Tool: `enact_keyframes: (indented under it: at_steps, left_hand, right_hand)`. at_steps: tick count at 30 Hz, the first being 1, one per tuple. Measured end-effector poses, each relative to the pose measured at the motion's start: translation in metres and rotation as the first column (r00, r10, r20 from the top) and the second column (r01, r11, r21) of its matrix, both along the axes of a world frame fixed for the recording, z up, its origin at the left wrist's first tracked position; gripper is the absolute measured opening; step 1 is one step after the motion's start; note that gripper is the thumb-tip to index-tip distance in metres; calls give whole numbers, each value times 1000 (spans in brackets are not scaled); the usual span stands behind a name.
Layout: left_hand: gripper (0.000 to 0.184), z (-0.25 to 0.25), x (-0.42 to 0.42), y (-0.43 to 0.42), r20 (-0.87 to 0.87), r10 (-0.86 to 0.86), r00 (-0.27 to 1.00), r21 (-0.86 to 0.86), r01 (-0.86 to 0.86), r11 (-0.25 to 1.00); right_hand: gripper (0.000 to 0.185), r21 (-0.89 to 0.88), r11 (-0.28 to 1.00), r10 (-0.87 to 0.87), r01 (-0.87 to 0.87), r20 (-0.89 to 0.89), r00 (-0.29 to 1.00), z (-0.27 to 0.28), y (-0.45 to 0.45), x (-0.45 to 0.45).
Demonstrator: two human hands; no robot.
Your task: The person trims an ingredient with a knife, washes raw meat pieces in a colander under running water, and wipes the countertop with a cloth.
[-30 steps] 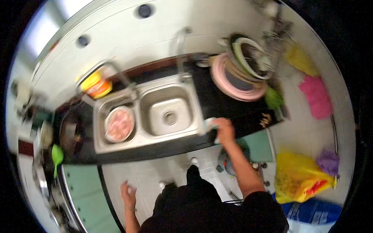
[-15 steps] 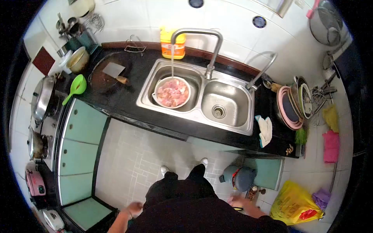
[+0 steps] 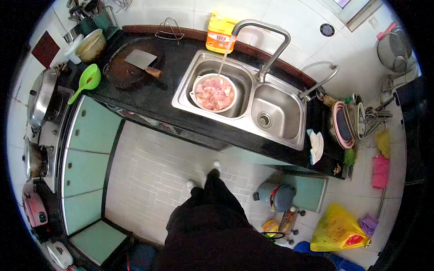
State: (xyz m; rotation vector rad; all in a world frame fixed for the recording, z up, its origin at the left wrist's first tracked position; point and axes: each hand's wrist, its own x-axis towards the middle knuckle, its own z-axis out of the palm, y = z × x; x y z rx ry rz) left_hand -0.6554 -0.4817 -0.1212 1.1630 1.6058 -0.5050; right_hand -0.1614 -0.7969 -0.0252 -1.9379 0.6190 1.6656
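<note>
Neither my left hand nor my right hand shows now; only my dark clothing and legs are visible at the bottom. A white bowl (image 3: 194,96) of raw pink meat (image 3: 214,93) sits in the left sink basin (image 3: 244,90). Water runs from the tall faucet (image 3: 284,41) into the bowl. In the right basin (image 3: 281,113) the drain shows. A white glove or cloth (image 3: 316,147) lies on the black counter right of the sink.
A cleaver (image 3: 140,58) rests on a round dark board (image 3: 120,67). Left stand a green ladle (image 3: 89,77) and pots (image 3: 38,104). Stacked basins (image 3: 342,124) are at the right end. On the floor are a grey bin (image 3: 283,198) and a yellow bag (image 3: 333,230).
The right hand was at the white cloth, then low by my body; both hands have since left view. The cloth lies released on the counter. My view has swung left, and my feet have shifted.
</note>
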Motion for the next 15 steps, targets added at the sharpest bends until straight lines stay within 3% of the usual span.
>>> enact_keyframes:
  at_steps: [8,15]
  left_hand:
    - [23,21,11,-13,3,73,997,5,-73,997]
    - [22,45,9,-23,-78,38,996,-87,-45,995]
  right_hand:
    - [39,-12,994,-107,109,-324,940,23,44,7]
    - [39,112,951,-209,288,-454,866,49,186,53]
